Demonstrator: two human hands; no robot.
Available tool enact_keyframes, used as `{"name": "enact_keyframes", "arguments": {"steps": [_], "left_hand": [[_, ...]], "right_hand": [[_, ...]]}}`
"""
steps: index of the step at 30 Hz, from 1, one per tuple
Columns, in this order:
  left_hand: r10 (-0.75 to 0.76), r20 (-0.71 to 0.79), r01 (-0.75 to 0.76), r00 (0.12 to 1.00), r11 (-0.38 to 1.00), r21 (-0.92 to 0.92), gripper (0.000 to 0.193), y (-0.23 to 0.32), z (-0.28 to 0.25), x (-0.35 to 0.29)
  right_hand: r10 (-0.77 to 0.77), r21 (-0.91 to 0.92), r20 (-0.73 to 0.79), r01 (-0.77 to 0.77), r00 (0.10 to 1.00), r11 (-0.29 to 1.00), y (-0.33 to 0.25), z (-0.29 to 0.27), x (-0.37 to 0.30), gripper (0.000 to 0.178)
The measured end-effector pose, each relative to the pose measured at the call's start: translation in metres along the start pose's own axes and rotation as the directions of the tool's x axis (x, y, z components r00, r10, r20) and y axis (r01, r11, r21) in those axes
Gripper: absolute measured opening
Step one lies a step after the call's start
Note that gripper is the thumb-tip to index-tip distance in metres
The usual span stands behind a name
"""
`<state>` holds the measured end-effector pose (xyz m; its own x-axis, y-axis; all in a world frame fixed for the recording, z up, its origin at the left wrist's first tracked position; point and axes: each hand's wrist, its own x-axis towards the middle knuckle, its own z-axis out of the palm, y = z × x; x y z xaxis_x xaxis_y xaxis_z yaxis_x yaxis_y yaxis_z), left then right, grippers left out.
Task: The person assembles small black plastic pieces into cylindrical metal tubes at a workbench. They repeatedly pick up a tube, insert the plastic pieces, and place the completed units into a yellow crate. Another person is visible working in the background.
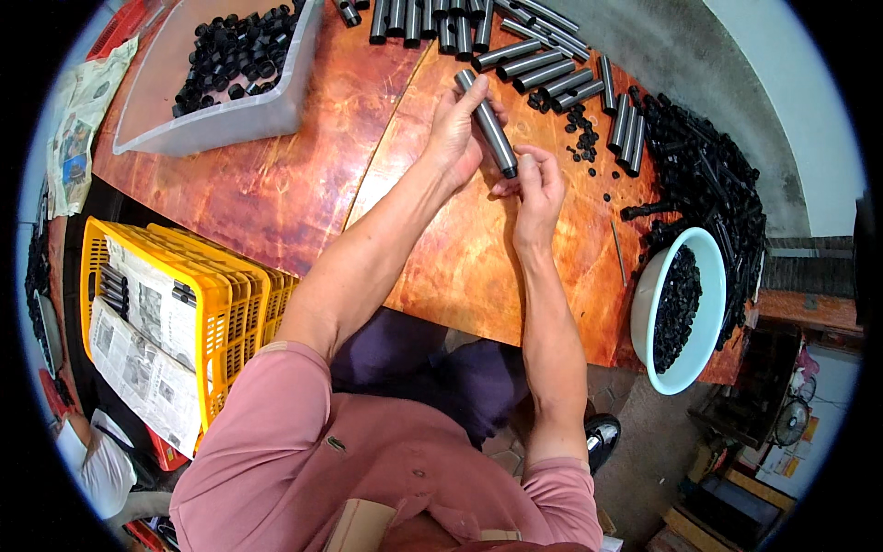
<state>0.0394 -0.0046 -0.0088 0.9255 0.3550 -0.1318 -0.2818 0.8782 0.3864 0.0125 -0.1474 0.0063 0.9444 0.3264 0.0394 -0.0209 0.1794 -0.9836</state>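
Note:
My left hand (455, 133) is wrapped round a shiny grey metal tube (489, 127) with dark ends, held tilted above the wooden table. At the tube's lower, black end, the curled fingers of my right hand (537, 191) close in on it. Whether a small part sits between those fingers is hidden. Beyond my hands lie rows of similar metal tubes (538, 72), some side by side and some fanned out. Small black plugs (583, 138) are scattered on the table to the right of my hands.
A clear plastic bin (212, 138) of black caps (241, 57) stands far left. At right are a heap of black parts (704, 170), a thin rod (619, 253) and a pale blue basin (648, 304) of black pieces. Yellow crates (216, 322) with newspaper stand at left.

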Motion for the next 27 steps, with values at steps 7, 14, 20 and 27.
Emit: {"name": "enact_keyframes", "arguments": {"steps": [7, 14, 20, 27], "left_hand": [[-0.092, 0.088, 0.102, 0.992, 0.987, -0.126, 0.040, -0.004, -0.007, 0.002], [-0.083, 0.154, 0.101, 0.985, 0.988, -0.116, 0.039, 0.004, 0.001, -0.004], [-0.111, 0.275, 0.083, 0.955, 0.990, 0.113, 0.047, 0.003, 0.010, -0.014], [-0.089, 0.333, 0.012, 0.939, 0.974, 0.228, 0.051, 0.005, 0.010, -0.016]], "right_hand": [[-0.227, -0.500, -0.067, 0.164, 0.972, 0.850, 0.007, 0.008, -0.001, 0.030], [-0.145, -0.280, -0.015, 0.135, 0.989, 0.950, 0.007, 0.007, -0.003, 0.030], [-0.091, -0.364, 0.080, 0.114, 0.993, 0.924, 0.004, 0.006, -0.002, 0.029], [-0.102, -0.435, 0.131, 0.150, 0.986, 0.888, 0.001, 0.005, 0.001, 0.031]]}}
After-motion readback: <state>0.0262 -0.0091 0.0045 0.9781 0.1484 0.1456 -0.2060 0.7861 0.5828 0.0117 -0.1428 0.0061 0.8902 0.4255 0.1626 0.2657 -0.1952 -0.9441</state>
